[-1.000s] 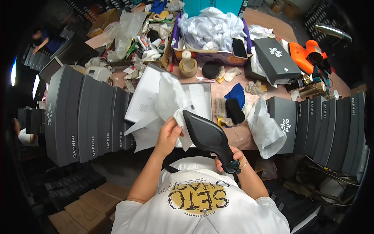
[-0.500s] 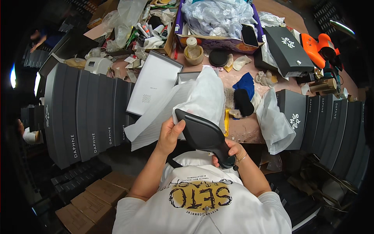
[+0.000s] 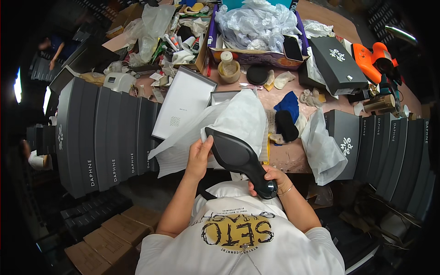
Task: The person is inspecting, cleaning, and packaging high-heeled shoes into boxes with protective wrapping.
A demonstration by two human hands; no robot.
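A black shoe (image 3: 234, 156) is held in front of my chest with its sole facing up. My left hand (image 3: 199, 158) is closed around the toe end, its thumb on the sole edge. My right hand (image 3: 276, 180) grips the heel end. White tissue paper (image 3: 243, 114) stands up behind the shoe and touches the toe area; how it is attached is hidden. Just beyond lies a grey box lid (image 3: 179, 107) with its pale inside up, beside a partly covered open box (image 3: 220, 97).
Stacked grey shoeboxes stand at left (image 3: 103, 142) and right (image 3: 373, 142). White tissue (image 3: 321, 151) hangs over the table edge. Cloths (image 3: 287, 121), a jar (image 3: 228, 71), a purple carton of crumpled plastic (image 3: 256, 57) and an orange tool (image 3: 366, 64) sit farther back. Another person (image 3: 55, 48) is at far left.
The shoe tilts slightly, with its heel end showing more toward me. My left hand has shifted a little left and down with the toe. Both hands keep their grip.
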